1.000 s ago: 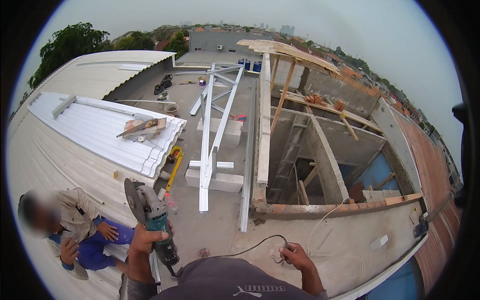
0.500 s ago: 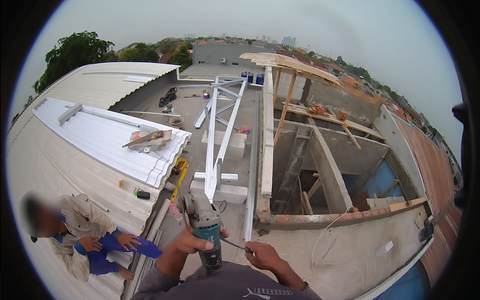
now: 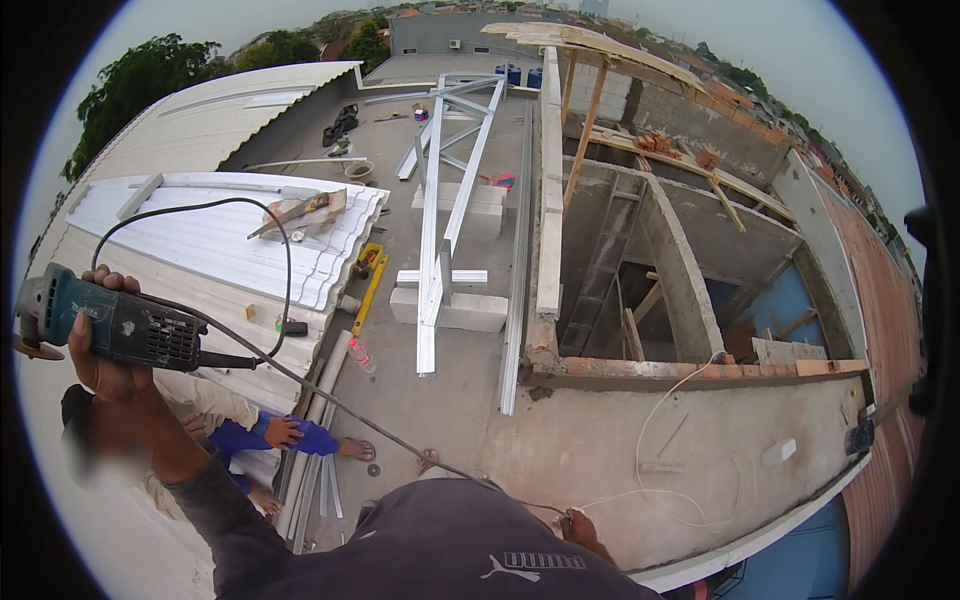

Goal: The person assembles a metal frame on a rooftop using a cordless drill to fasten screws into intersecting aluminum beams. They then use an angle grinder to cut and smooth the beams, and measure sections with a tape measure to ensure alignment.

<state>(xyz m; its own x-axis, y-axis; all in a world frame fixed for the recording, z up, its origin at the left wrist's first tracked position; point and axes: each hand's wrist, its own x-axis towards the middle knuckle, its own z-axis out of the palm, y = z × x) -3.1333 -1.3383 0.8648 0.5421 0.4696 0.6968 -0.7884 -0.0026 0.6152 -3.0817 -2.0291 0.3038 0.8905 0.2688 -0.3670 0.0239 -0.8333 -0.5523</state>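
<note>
An angle grinder (image 3: 140,328) with a teal and black body is raised at the far left, its disc end toward the picture's rim. My left hand (image 3: 98,368) is wrapped round its body. From the grinder's tail a dark power cord (image 3: 345,408) loops up over the roof sheets and runs back across to my right side. Low in the middle, my right hand (image 3: 584,535) is closed on this cord. In front of me a silver metal truss (image 3: 432,250) lies across pale blocks (image 3: 460,312), apart from both hands.
Another person (image 3: 285,432) sits on the roof edge at lower left, close below the grinder. Corrugated white sheets (image 3: 215,240) bear a handsaw. A yellow spirit level (image 3: 370,295) and a bottle (image 3: 360,355) lie beside them. An open walled pit (image 3: 640,270) drops at right.
My left hand has carried the grinder from the middle, over the truss end, to the far left. My right hand has moved down and right, still holding the cord.
</note>
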